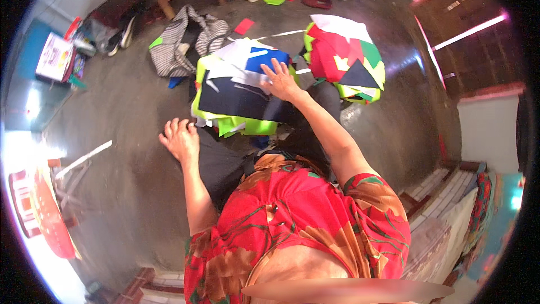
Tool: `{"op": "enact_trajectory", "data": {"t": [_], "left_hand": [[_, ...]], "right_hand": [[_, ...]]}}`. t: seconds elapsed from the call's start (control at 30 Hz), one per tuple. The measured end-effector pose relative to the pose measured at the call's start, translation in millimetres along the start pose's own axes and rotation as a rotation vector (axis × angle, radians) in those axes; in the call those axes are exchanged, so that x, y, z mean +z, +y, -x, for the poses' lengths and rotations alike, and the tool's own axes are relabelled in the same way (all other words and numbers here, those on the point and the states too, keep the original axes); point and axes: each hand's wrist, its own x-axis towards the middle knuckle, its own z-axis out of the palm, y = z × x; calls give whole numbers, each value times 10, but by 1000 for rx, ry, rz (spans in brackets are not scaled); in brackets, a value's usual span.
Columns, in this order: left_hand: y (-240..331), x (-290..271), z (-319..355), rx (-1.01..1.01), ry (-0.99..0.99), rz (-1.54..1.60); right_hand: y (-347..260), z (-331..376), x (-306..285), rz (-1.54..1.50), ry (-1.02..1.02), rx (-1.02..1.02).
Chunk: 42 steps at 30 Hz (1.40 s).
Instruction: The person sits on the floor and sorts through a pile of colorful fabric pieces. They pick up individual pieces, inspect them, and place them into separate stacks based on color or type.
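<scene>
- The near pile of cloth pieces point(236, 100) sits just ahead of the person's dark-trousered legs, left of the second pile.
- Its large dark panel point(233, 97) has its long axis running left to right, dipping slightly toward the right end.
- Above that panel lie a white piece point(232, 52) and a blue piece point(275, 56); lime-green edges point(261, 128) stick out toward the person.
- The right hand point(278, 81) lies palm down on the pile's right part, fingers spread and pointing away from the body.
- The left hand point(181, 139) is by the left knee, near the pile's lower left corner, unclenched with fingers loosely curled.
- The second pile point(328, 59) stands on the right, in red, white, green and lime; on it a dark triangular piece point(360, 76) points away from the person.
- Small pale lettering marks the dark panel; a white printed box point(54, 56) stands at far left, its print too blurred to read.
</scene>
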Motion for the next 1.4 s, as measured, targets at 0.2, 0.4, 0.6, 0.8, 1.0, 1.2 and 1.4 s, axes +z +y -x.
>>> {"op": "enact_trajectory", "data": {"t": [0.2,0.4,0.6,0.8,1.0,1.2,1.4], "left_hand": [[2,-82,35,-42,-95,-53],[55,-98,0,-30,-96,-46],[40,-88,23,-28,-98,-54],[26,-73,12,-29,-109,-53],[43,-101,28,-31,-116,-54],[39,-98,19,-32,-106,-56],[23,-86,45,-30,-99,-45]], "right_hand": [[156,652,-997,-271,573,-180],[1183,1230,-1171,-133,679,124],[1582,1448,-918,-110,503,271],[1563,1382,-792,-136,667,311],[1558,1365,-739,50,711,275],[1592,1312,-650,130,790,326],[1616,1259,-650,183,821,322]]}}
